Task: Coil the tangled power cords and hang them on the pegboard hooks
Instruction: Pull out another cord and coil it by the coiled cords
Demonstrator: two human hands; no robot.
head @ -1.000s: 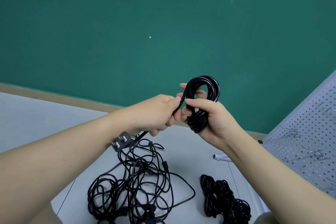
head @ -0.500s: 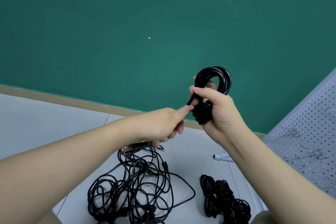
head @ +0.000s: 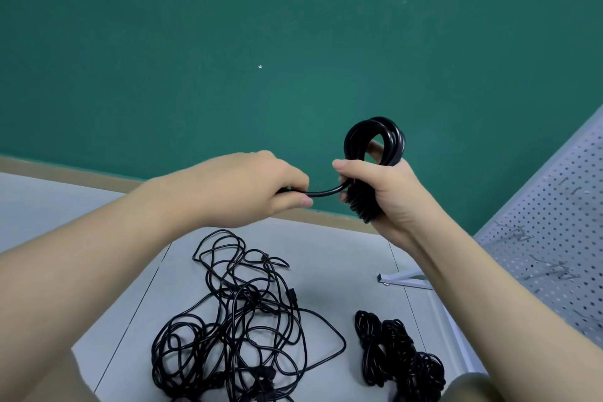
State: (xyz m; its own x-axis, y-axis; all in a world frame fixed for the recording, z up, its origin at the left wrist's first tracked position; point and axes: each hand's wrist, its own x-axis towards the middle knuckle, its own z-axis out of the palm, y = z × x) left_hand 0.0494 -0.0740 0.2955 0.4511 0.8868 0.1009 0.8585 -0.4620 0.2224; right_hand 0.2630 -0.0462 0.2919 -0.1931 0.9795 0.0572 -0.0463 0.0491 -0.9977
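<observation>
Power cords dominate the scene below the hands: a big tangled heap point(head: 241, 330) of thin black cable sprawls on the grey surface point(head: 326, 271) beneath the left hand, and a smaller bundle of coiled cords point(head: 396, 356) lies below the right forearm, apart from the heap. Beyond the right arm a white pegboard point(head: 554, 228) slants upward, with thin metal hooks point(head: 518, 233) sticking out of it, and its white frame foot point(head: 403, 281) rests on the surface. Behind both hands stands a green wall point(head: 228, 42). The right hand point(head: 385, 196) grips a black coiled cord point(head: 375, 153), thumb curled across the front, loops rising above the fingers. The left hand point(head: 257, 186), just beside it, pinches the cord's free end point(head: 323, 191), which runs across to the coil.
</observation>
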